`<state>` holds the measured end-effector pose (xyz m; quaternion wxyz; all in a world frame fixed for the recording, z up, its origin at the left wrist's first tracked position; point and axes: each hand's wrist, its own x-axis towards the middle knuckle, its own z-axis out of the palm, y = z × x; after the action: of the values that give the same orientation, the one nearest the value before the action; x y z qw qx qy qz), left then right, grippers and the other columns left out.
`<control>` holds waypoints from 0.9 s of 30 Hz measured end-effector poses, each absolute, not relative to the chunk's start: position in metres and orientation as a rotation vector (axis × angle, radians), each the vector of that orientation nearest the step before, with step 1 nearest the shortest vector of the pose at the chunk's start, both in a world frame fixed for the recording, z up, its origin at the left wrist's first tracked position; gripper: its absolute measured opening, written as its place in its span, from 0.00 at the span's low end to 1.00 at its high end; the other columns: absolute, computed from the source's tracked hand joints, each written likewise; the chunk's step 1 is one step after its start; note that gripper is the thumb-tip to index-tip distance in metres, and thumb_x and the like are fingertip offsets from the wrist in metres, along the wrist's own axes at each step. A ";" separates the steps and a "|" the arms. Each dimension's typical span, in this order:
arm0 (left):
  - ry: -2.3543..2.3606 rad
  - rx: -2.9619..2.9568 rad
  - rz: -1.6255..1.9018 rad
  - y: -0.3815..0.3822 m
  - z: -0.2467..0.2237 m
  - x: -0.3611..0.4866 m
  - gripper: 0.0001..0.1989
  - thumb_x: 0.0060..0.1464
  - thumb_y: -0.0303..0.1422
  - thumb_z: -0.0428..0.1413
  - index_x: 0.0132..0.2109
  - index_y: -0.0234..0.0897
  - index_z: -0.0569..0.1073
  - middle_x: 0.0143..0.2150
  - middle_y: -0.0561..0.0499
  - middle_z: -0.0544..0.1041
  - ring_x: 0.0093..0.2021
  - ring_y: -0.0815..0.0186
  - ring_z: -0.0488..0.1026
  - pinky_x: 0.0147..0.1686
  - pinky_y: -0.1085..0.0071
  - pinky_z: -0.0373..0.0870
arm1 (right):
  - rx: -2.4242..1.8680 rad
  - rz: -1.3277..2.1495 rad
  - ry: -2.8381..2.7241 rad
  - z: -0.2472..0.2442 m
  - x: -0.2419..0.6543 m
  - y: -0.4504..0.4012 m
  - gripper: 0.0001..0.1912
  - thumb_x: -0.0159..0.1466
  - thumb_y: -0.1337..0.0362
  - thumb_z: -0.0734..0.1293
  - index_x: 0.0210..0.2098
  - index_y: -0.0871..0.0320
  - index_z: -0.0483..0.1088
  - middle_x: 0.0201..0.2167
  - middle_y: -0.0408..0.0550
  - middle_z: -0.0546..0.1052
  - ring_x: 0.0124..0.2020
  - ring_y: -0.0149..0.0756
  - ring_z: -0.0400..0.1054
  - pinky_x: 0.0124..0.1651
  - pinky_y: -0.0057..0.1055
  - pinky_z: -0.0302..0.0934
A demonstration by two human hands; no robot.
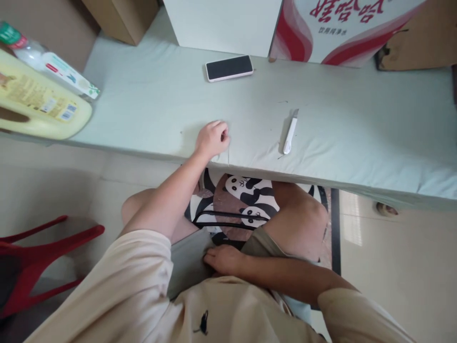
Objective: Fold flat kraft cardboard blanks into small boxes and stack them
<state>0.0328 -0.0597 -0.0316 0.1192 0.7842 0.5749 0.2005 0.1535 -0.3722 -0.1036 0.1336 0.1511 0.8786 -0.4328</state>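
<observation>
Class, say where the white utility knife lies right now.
In the head view, the white utility knife lies right of the left hand, on the pale green cloth.

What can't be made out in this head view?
All head view:
- Left hand: whether it holds anything; curled fingers hide the palm.
- Right hand: palm, hidden against the lap.
- Yellow jug: far end, cut off by left edge; fine print too small.
- White box: upper part, cut off by top edge.
- Red chair: rest, cut off by left edge.
</observation>
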 end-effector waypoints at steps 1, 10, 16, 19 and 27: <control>1.682 2.298 0.584 -0.059 -0.031 0.033 0.05 0.53 0.25 0.54 0.32 0.40 0.68 0.35 0.48 0.74 0.37 0.59 0.70 0.36 0.62 0.63 | 0.459 -1.259 2.517 -0.103 0.150 -0.374 0.22 0.67 0.51 0.69 0.54 0.59 0.72 0.51 0.55 0.81 0.49 0.44 0.79 0.40 0.35 0.72; 1.703 2.314 0.567 -0.056 -0.032 0.032 0.06 0.52 0.26 0.54 0.32 0.41 0.65 0.35 0.48 0.75 0.37 0.58 0.71 0.37 0.62 0.64 | 0.644 -1.282 2.371 -0.110 0.153 -0.374 0.13 0.68 0.67 0.65 0.50 0.65 0.75 0.42 0.61 0.83 0.40 0.45 0.81 0.37 0.34 0.71; 1.713 2.315 0.574 -0.057 -0.029 0.033 0.06 0.52 0.26 0.54 0.31 0.41 0.64 0.34 0.48 0.74 0.36 0.60 0.70 0.36 0.63 0.64 | 0.556 -1.531 2.359 -0.106 0.169 -0.363 0.12 0.71 0.62 0.64 0.49 0.58 0.76 0.49 0.50 0.81 0.47 0.36 0.76 0.45 0.28 0.67; 1.710 2.305 0.567 -0.058 -0.029 0.034 0.06 0.52 0.25 0.54 0.31 0.41 0.65 0.34 0.48 0.74 0.37 0.60 0.70 0.37 0.63 0.64 | 0.506 -1.627 2.272 -0.111 0.162 -0.350 0.14 0.74 0.64 0.60 0.54 0.59 0.73 0.48 0.46 0.81 0.47 0.32 0.75 0.48 0.26 0.68; 1.701 2.291 0.572 -0.059 -0.031 0.033 0.06 0.52 0.25 0.54 0.32 0.41 0.66 0.35 0.48 0.73 0.39 0.59 0.70 0.39 0.63 0.66 | 0.375 -1.515 2.134 -0.127 0.151 -0.297 0.22 0.70 0.54 0.68 0.59 0.58 0.70 0.58 0.54 0.74 0.54 0.42 0.73 0.55 0.47 0.72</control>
<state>0.0335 -0.0593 -0.0305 0.1154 0.7820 0.5805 0.1954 0.1515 -0.2971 -0.1274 0.2462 0.1374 0.7824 -0.5553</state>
